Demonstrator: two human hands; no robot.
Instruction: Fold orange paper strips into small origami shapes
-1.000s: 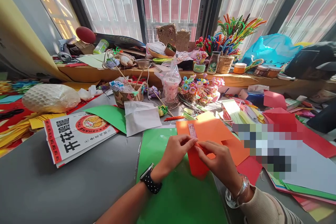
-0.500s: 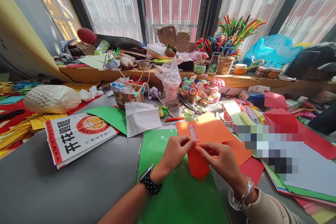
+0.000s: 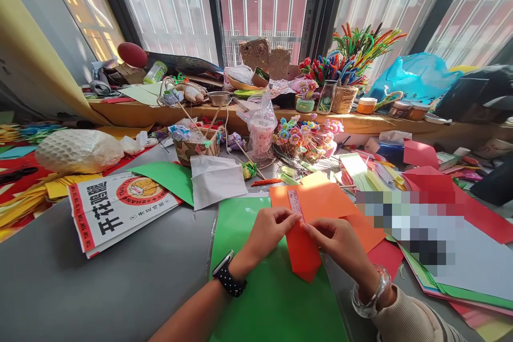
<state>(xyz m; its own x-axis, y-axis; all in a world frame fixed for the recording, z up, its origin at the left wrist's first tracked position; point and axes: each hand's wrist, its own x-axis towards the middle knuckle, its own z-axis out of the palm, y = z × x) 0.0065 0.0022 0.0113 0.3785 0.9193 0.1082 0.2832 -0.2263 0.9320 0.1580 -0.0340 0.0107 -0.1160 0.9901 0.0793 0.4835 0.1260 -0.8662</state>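
Note:
A folded strip of orange paper (image 3: 303,256) hangs toward me over a green sheet (image 3: 276,299), its lower end cut to a blunt point. My left hand (image 3: 274,230) is closed at its upper left edge, thumb and fingers pinched together. From the other side, my right hand (image 3: 342,243) pinches the strip's upper right edge, with the fingertips of both hands close together. Just beyond them lies a narrow pink speckled strip (image 3: 295,203), partly hidden by my fingers. Larger orange paper (image 3: 320,197) lies flat behind the hands.
A printed white paper bag (image 3: 124,211) lies to the left on the grey table (image 3: 132,288). Stacked coloured sheets (image 3: 476,267) are on the right. Farther back stand a woven basket (image 3: 192,149), a pink cup in plastic (image 3: 262,133) and craft flowers (image 3: 304,136).
My right hand has shifted slightly right, and its fingers have drawn in. The strip's pointed end sits a little lower. My left hand has hardly moved.

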